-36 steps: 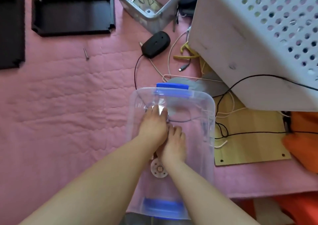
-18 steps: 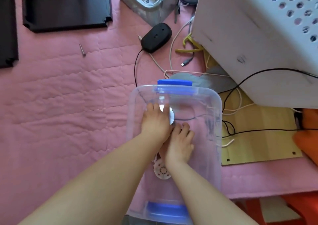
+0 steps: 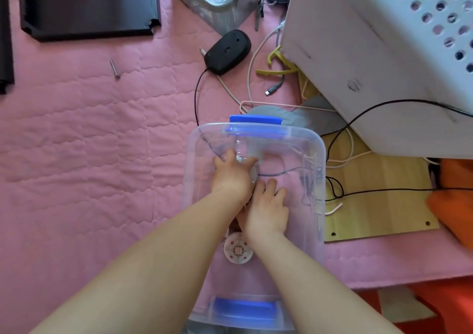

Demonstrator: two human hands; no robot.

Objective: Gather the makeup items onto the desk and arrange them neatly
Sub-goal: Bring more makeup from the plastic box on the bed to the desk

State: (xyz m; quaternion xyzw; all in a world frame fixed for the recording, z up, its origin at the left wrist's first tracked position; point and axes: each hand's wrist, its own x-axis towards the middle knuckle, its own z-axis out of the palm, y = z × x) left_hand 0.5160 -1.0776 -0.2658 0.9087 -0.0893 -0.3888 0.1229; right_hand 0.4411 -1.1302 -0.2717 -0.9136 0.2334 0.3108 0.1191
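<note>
Inside the clear plastic storage bin with blue latch handles [image 3: 317,205], both hands reach down among the makeup items. The left hand [image 3: 231,177] has its fingers curled over a round silvery compact [image 3: 252,171] near the bin's far end, seemingly gripping it by the rim. The right hand [image 3: 266,212] lies just beside it, fingers bent down onto something underneath; what it holds, if anything, I cannot tell. A small round white jar lid with a red pattern [image 3: 238,249] sits on the bin floor near the right wrist, untouched.

The compact is probably light and rigid, with a smooth, slippery shell and perhaps a mirror inside, so a hold across its edge looks safer than a pinch on the flat face. The patterned lid likely lifts easily by its rim.

The bin walls are tall and crowd both forearms, so items must come straight up. To the left, the pink quilted cover [image 3: 89,154] offers broad open room. To the right, tangled cables [image 3: 340,139], a black mouse [image 3: 227,52] and a white perforated basket [image 3: 384,52] leave little space.
</note>
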